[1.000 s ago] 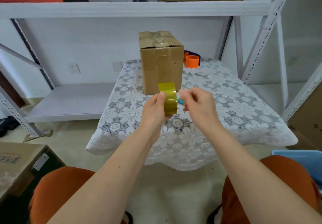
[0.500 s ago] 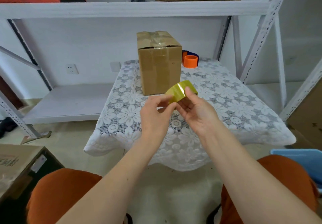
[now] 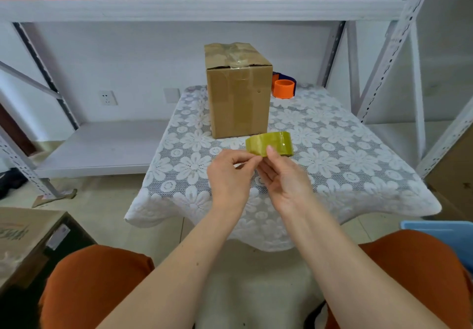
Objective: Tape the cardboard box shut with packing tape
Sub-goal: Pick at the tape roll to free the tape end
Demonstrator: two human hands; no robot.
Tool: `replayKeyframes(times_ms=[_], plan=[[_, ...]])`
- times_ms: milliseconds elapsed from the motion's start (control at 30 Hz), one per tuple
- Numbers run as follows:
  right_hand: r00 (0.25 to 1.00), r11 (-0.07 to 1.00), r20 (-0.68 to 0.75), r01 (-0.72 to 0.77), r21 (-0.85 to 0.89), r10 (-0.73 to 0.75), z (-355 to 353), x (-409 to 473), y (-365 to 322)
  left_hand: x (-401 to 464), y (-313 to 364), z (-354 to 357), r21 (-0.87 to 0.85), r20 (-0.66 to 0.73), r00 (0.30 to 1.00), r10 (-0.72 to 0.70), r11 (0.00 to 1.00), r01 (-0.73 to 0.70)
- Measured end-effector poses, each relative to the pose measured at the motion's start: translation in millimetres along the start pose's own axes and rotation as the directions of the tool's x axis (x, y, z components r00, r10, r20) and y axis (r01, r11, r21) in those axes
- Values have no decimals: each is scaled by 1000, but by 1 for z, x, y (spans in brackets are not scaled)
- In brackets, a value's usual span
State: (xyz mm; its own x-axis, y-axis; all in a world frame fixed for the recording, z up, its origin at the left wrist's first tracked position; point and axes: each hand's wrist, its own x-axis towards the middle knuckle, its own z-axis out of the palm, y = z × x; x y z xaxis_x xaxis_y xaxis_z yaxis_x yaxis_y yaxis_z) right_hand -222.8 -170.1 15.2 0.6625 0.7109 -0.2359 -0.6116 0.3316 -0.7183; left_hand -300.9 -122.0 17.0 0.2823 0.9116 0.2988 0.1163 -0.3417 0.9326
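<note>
A tall brown cardboard box [image 3: 239,98] stands upright on the lace-covered table [image 3: 332,154], its top flaps down with clear tape strips across them. In front of it, above the table, I hold a yellowish roll of packing tape [image 3: 270,143] lying nearly flat. My right hand [image 3: 284,180] grips the roll from below with the thumb on its outer face. My left hand [image 3: 230,175] pinches at the roll's near left edge with thumb and forefinger. Whether a tape end is lifted is hidden by the fingers.
An orange tape dispenser [image 3: 282,88] sits behind the box at its right. White metal shelving [image 3: 199,8] surrounds the table, with boxes on the upper shelf. A cardboard box [image 3: 23,236] sits on the floor at left, a blue bin [image 3: 448,234] at right.
The roll turned from standing on edge in my left hand to lying nearly flat, now carried by my right hand. My left hand shifted to pinching its edge.
</note>
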Motion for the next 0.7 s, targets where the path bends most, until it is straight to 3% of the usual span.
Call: replayKeyframes(times_ms=[100,233,333,533,700], plan=[[1000,1000,30,4,-3,-4,1,0,1,1,-1,-3,-1,35,998,-58,998,58],[998,1000,58,21,-2,-21,-1,-1,-2,6,0,-13,-167,75,989,-126,976,137],[999,1000,40,15,-15,-14,-1,-3,-1,7,0,-16,-134,76,991,-106,984,115],[993,996,-85,73,-45,-77,9,-9,8,-2,-5,-5,6,-57,998,-14,1000,14],[990,992,-92,103,-78,-110,4,-10,12,-1,-8,-3,60,20,999,-33,998,32]])
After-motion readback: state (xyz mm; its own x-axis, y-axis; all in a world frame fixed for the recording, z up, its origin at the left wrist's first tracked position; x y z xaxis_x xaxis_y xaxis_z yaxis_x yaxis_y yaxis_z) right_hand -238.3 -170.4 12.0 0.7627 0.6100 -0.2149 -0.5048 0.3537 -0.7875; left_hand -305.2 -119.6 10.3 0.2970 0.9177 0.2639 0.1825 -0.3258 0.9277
